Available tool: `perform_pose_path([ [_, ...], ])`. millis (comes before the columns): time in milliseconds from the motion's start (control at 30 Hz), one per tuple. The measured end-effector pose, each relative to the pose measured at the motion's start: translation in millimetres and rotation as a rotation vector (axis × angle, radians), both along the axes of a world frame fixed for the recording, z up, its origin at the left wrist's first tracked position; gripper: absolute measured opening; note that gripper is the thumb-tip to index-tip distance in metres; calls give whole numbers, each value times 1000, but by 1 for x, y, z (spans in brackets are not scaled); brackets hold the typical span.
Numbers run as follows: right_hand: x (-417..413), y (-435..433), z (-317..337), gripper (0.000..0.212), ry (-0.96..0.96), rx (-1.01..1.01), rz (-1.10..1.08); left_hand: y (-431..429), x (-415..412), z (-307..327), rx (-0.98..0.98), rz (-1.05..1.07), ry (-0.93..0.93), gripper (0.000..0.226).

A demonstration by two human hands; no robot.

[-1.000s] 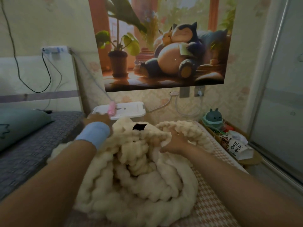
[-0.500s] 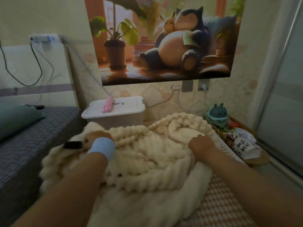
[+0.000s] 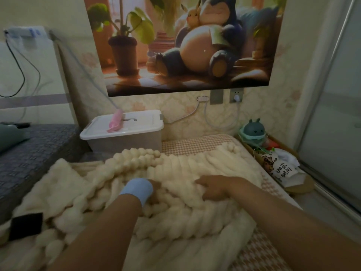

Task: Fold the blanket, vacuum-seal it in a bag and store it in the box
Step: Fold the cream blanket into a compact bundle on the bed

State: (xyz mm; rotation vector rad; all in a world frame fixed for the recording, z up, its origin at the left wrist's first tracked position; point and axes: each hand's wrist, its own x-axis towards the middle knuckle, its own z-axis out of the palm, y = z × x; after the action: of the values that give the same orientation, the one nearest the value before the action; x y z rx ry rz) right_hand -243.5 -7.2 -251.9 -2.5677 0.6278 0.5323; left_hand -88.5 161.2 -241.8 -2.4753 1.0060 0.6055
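Your blanket (image 3: 185, 222) lies rumpled across the bed (image 3: 195, 147). Your right hand (image 3: 214, 189) curls its fingers into a fold; your left hand (image 3: 155, 189), past a blue wristband (image 3: 136, 189), is mostly buried, so its grip is unclear. Beyond stands the lidded box (image 3: 125, 138).

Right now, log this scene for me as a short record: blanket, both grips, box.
blanket: cream, chunky, rumpled, spread over the bed
left grip: sunk in blanket past a blue wristband; fingers hidden
right grip: pinches a blanket fold
box: beyond the blanket, lid on
on lid: pink item
folding: not yet done
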Motion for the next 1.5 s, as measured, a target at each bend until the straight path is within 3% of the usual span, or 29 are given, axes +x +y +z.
perform_pose_path([
  [33,-7,-6,-5,70,-64,4,-4,6,12,-13,48,48,-39,72],
  [133,-30,-21,-12,42,-632,89,-241,8,26,-22,42,58,-135,58],
  [200,-43,-32,-15,39,-817,-116,-434,-4,7,-11,-116,8,-181,56],
  [267,-58,-38,-18,70,-598,-211,-605,-23,-29,0,-393,-67,-98,52],
  [300,-65,-40,-22,92,-465,-96,-680,-33,-50,5,-510,-89,56,51],
  [367,-78,-39,-32,119,-322,179,-748,-46,-99,4,-521,-110,325,69],
  [433,-87,-37,-36,118,-380,270,-718,-46,-134,-12,-346,-192,241,89],
  [500,-92,-36,-28,95,-530,257,-700,-43,-139,-31,-324,-268,17,80],
  [600,-98,-40,8,75,-928,466,-774,-43,-127,-19,-651,-158,-34,55],
  [700,-95,-45,47,82,-1266,612,-813,-46,-105,38,-1018,4,-50,39],
  [767,-91,-48,65,100,-1271,764,-832,-44,-96,77,-1221,61,-66,31],
  [833,-91,-46,72,119,-1116,889,-816,-37,-94,102,-1362,95,-10,31],
  [900,-89,-37,61,128,-898,818,-713,-29,-87,110,-1403,106,9,32],
  [967,-85,-23,38,129,-770,648,-575,-22,-71,106,-1285,171,-57,32],
  [1067,-76,-8,6,124,-694,574,-443,-4,-40,85,-797,376,-295,47],
  [1133,-72,4,-3,108,-716,548,-353,-1,-41,74,-581,340,-457,56],
  [1200,-62,11,-9,86,-686,507,-231,-16,-69,73,-634,61,-502,57],
  [1300,-51,10,-12,64,-616,432,-138,-52,-110,69,-713,-291,-236,61],
  [1400,-50,-11,-17,41,-759,402,-276,-65,-97,46,-468,-212,-169,80],
  [1500,-56,-43,-31,32,-797,291,-508,-51,-57,32,-459,-119,-225,55],
])
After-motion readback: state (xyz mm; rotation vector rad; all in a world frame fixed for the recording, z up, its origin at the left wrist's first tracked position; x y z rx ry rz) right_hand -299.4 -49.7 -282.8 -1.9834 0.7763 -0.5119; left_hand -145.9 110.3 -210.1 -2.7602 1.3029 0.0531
